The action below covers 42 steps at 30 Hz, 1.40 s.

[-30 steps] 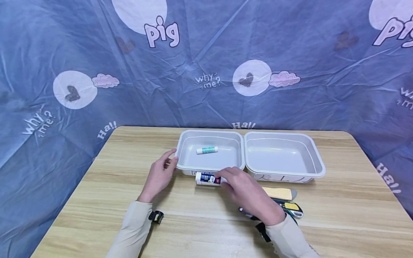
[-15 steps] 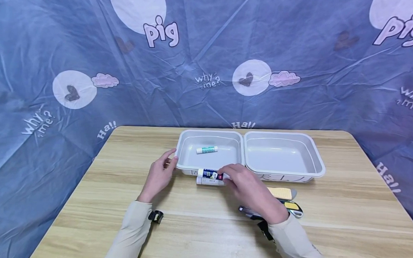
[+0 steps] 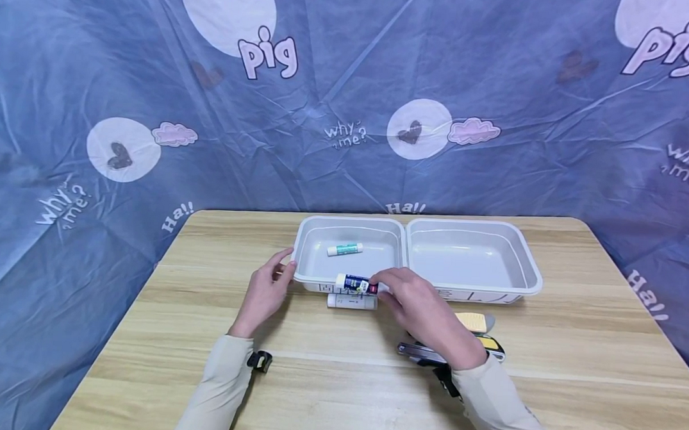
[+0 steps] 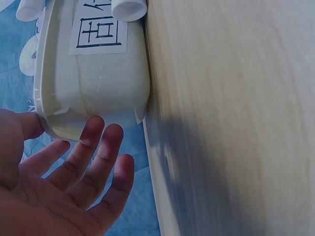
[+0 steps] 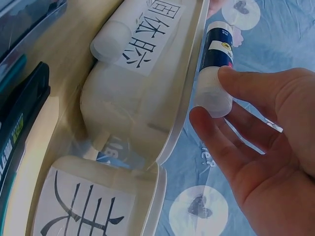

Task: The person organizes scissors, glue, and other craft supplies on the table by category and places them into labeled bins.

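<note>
My right hand (image 3: 427, 311) pinches a glue stick (image 3: 353, 283) with a dark blue label and white ends. In the right wrist view, thumb and fingertips grip its clear end, and the glue stick (image 5: 219, 49) is off the table, at the near rim of the left tray (image 3: 344, 221). Another white glue stick (image 3: 351, 302) lies on the table against that tray's front. Inside the tray rests a smaller glue stick (image 3: 345, 249) with a green label. At the tray's left end, my left hand (image 3: 266, 295) touches the rim, its fingers (image 4: 106, 152) loosely spread.
To the right, a second grey-white tray (image 3: 477, 226) stands beside the first. Both carry paper labels with handwritten characters. Utility knives, one with a yellow handle (image 3: 474, 321) and one dark (image 3: 425, 352), lie partly under my right forearm. A blue printed cloth (image 3: 300, 162) hangs behind the table.
My right hand has lifted the blue-labelled glue stick from the table and moved it slightly up and right, exposing the white glue stick behind it. The left hand has stayed at the tray.
</note>
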Motion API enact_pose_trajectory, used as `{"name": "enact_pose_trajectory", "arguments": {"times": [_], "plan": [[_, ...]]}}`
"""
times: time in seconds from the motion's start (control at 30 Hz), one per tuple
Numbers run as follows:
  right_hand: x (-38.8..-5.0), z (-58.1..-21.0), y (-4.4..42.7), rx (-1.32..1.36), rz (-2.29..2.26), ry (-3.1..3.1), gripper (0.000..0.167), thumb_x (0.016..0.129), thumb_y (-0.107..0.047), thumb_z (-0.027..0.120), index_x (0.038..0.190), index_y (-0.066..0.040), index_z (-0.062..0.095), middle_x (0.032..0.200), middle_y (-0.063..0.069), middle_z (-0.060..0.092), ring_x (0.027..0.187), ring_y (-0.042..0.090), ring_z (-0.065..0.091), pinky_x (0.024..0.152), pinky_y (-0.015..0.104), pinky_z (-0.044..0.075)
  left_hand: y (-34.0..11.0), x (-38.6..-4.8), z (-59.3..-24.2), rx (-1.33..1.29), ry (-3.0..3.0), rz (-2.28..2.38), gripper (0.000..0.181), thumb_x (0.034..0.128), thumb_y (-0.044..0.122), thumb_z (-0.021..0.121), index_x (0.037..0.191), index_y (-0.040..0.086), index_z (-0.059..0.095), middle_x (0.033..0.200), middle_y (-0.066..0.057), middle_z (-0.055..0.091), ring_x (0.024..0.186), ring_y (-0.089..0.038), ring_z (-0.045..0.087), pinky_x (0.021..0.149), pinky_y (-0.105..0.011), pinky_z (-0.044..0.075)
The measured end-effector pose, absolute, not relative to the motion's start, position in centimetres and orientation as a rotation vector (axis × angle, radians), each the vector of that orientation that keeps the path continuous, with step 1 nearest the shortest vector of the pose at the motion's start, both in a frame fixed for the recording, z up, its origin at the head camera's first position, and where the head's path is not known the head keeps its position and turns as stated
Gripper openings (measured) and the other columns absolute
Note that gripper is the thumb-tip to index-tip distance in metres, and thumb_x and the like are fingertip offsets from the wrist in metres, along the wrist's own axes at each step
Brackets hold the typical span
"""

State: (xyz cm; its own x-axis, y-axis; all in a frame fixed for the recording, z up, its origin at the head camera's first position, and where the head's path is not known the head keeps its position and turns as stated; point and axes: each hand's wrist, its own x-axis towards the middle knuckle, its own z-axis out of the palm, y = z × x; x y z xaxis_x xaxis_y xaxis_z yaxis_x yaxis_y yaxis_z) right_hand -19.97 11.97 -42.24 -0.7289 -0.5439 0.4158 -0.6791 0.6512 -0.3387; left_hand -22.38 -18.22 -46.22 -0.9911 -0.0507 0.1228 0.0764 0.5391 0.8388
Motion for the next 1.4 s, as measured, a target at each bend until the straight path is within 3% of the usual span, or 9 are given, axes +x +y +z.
{"name": "enact_pose_trajectory", "arguments": {"times": [0.57, 1.4], "plan": [[-20.5, -42.4, 12.8, 0.947, 0.713, -2.576, 0.027, 0.088, 0.003, 0.076, 0.113, -0.007, 0.072, 0.115, 0.009, 0.074, 0.108, 0.029, 0.069, 0.094, 0.042, 0.056, -18.2, -22.4, -46.2, -0.02, -2.632, -1.434, 0.042, 0.1061, 0.024, 0.057, 0.146, 0.01, 0.056, 0.096, -0.013, 0.074, 0.085, -0.032, 0.07, 0.074, -0.03, 0.05], [-20.8, -42.5, 12.9, 0.855, 0.743, -2.581, 0.019, 0.093, -0.008, 0.074, 0.112, -0.008, 0.072, 0.115, 0.009, 0.074, 0.108, 0.029, 0.069, 0.09, 0.044, 0.057, -18.2, -22.3, -46.2, -0.017, -2.649, -1.422, 0.043, 0.1065, 0.025, 0.056, 0.147, 0.01, 0.055, 0.096, -0.013, 0.074, 0.085, -0.032, 0.07, 0.074, -0.032, 0.05]]}}
